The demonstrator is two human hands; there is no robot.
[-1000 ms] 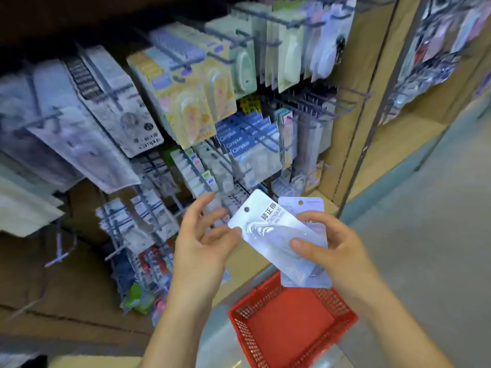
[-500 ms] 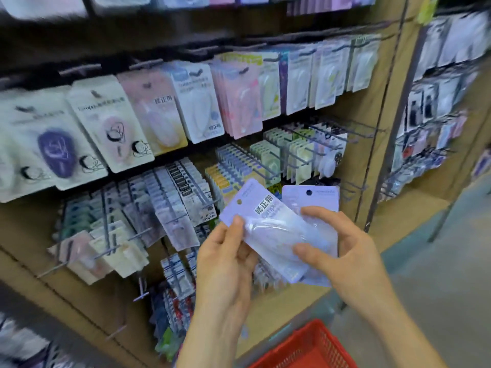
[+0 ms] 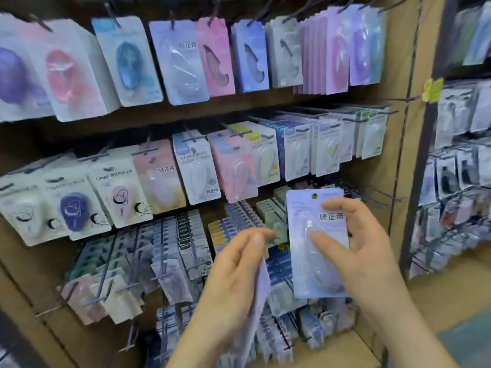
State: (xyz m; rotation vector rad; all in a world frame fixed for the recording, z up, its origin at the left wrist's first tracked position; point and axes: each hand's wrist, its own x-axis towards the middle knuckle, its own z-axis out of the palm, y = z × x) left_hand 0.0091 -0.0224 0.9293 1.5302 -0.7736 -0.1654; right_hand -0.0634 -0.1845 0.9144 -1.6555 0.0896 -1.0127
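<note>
Left hand (image 3: 233, 269) apparently pulled one pack (image 3: 264, 288) aside

I have 2 hands up in front of me, and both bare arms reach in from the bottom. My left hand (image 3: 239, 266) shows me its back. Its fingers are curled close together and pinch a thin pack (image 3: 263, 285) edge-on. My right hand (image 3: 356, 245) is just beside it, a bit higher. Its thumb presses on the front of a blue pack (image 3: 305, 272), and a finger curls over it higher up. The 2 hands do not touch.
</note>
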